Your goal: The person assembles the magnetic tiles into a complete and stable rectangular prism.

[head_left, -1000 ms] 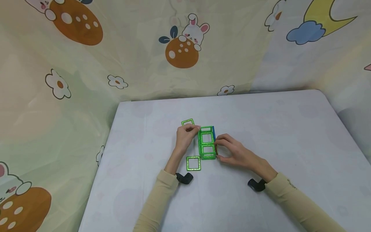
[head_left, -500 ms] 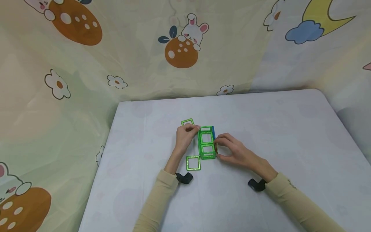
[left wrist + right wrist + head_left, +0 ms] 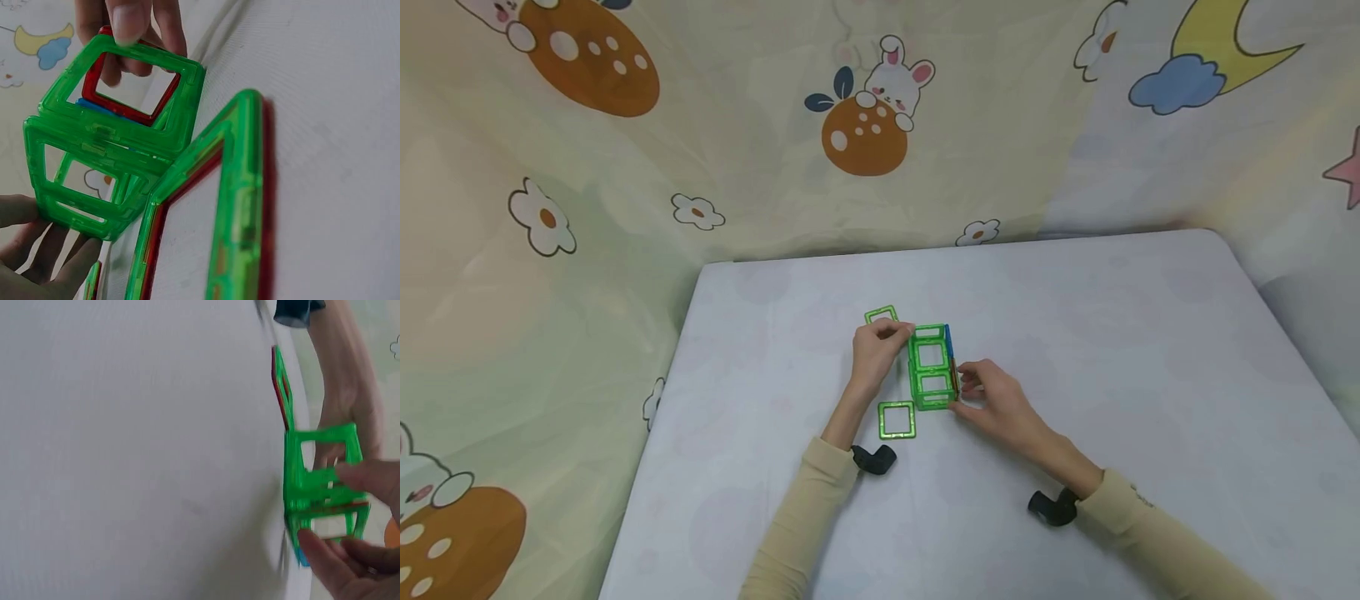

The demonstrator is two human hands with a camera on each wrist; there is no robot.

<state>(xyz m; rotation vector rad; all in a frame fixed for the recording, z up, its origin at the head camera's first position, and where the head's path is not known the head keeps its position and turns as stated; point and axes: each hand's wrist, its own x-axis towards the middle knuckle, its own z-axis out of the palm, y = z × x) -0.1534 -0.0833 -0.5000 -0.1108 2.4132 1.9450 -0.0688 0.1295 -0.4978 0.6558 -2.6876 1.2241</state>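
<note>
A box-shaped build of green see-through magnetic tiles [image 3: 934,372] stands on the table, two tiles long. Along its right side sit a blue tile [image 3: 949,342] and a red tile [image 3: 955,377]. My left hand [image 3: 874,357] pinches the build's far left corner with thumb and fingertips. At the near right end, my right hand [image 3: 1006,410] grips the build, its thumb on the near face and its fingers by the red tile. In the left wrist view, the right fingers [image 3: 169,28] show behind the red tile; part of that tile is hidden.
A loose square tile [image 3: 897,436], green over red, lies flat by the build's near left corner. Another loose green tile [image 3: 880,311] lies beyond my left hand, partly covered by it. The white-covered table [image 3: 1112,333] ends at a printed cloth backdrop [image 3: 760,167].
My right hand has shifted a little towards me and leftward, its thumb now at the build's near corner. My left hand keeps its place on the build. The head view has turned slightly right.
</note>
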